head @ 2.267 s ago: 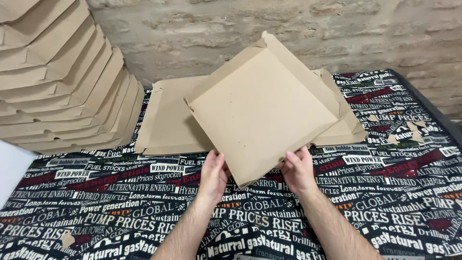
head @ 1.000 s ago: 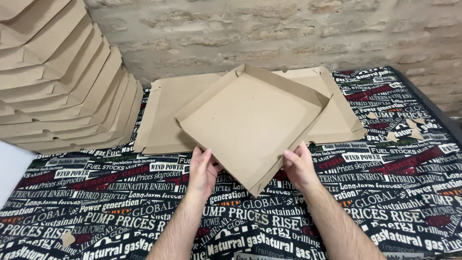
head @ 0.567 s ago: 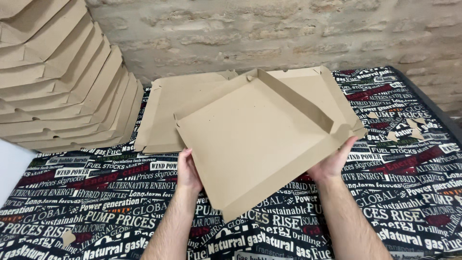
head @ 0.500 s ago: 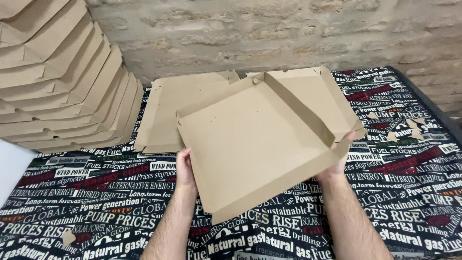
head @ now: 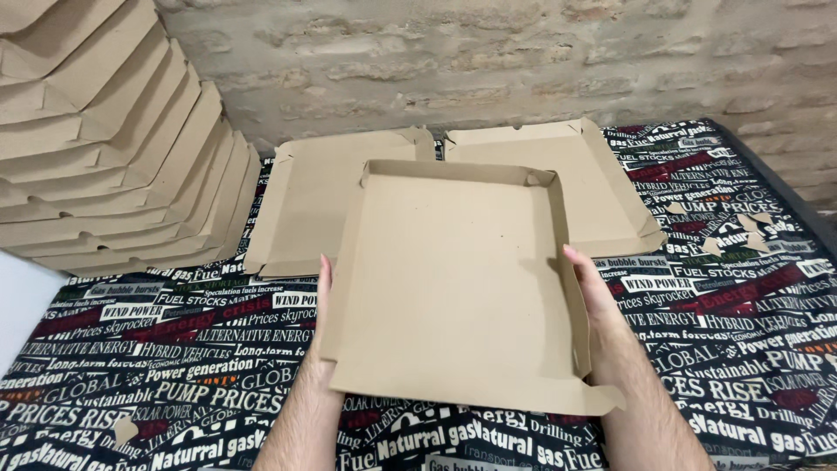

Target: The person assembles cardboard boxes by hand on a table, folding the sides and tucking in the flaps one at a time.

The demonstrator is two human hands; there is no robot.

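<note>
Both hands, left hand [head: 324, 301] and right hand [head: 591, 292], grip clamped on the side walls of the cardboard box tray [head: 458, 279] at frame centre.

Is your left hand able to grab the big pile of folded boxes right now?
Probably not right away: the left hand is busy gripping the cardboard tray. The stack of boxes sits off to the left, with nothing blocking it.

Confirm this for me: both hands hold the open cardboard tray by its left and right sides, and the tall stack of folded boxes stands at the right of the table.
Not quite. The head view shows the stack of folded boxes at the left, not the right. The rest holds: the left hand and the right hand hold the open cardboard tray by its sides.
</note>
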